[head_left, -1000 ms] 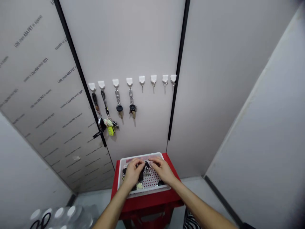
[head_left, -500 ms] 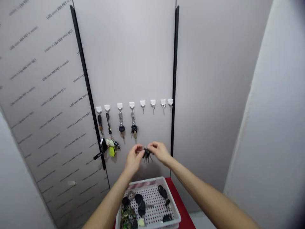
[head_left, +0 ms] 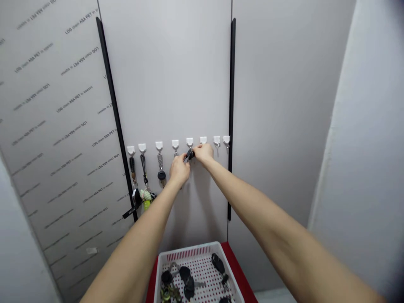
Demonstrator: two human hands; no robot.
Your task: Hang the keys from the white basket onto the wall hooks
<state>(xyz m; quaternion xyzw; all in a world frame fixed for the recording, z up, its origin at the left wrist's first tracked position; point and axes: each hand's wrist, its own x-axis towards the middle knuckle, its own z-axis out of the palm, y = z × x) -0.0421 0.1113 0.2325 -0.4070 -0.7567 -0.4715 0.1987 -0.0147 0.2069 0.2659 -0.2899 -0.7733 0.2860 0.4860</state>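
Just under the fifth white hook (head_left: 190, 142) from the left, a bunch of dark keys (head_left: 189, 155) is held up between both hands. My left hand (head_left: 179, 168) closes on its lower left side. My right hand (head_left: 203, 152) pinches its upper right side, close below the sixth hook (head_left: 203, 139). Whether the ring touches the hook, I cannot tell. To the left hang a silver-clipped key (head_left: 161, 174), a black-strapped car key (head_left: 135, 195) and a strap (head_left: 144, 168) with a green charm. My left hand hides most of the keys on the fourth hook (head_left: 175, 144).
Below the hands, a white perforated basket (head_left: 202, 249) with several key sets stands on a red surface (head_left: 236, 273). Two more hooks (head_left: 216, 139) are at the right of the row. Long black handles (head_left: 232, 105) edge the pale panel.
Both hands have risen with the keys, from below the row of hooks to the fifth hook. My left hand now covers the keys on the fourth hook.
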